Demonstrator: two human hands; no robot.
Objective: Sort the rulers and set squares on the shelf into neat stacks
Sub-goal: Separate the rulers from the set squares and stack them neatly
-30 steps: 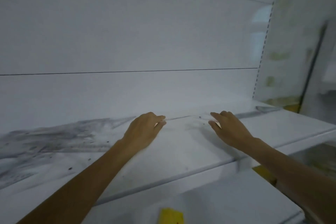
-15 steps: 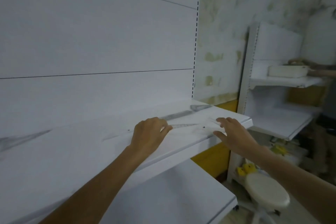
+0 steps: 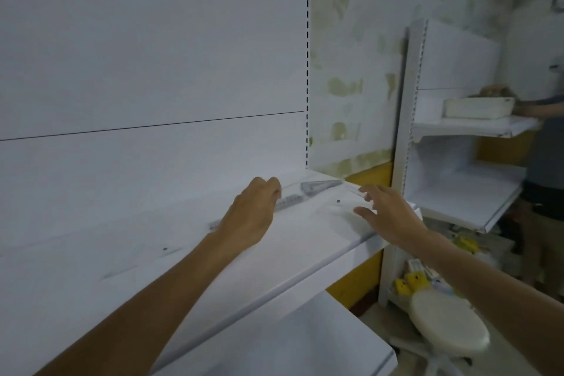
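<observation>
Set square (image 3: 320, 186) nearer left hand (image 3: 253, 214) than before.

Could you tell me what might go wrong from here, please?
1. The set square lies close to the open right end of the shelf; a sweep of the open right hand might push it off, towards the stool below.
2. The ruler, partly hidden under the left hand, is pale on the white shelf, so pieces could be overlooked.

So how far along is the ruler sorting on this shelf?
No neat stack shows yet. The left hand appears to grip a clear ruler at the back of the shelf; the right hand is open above the shelf's end. A grey set square lies apart, unsorted.
</observation>
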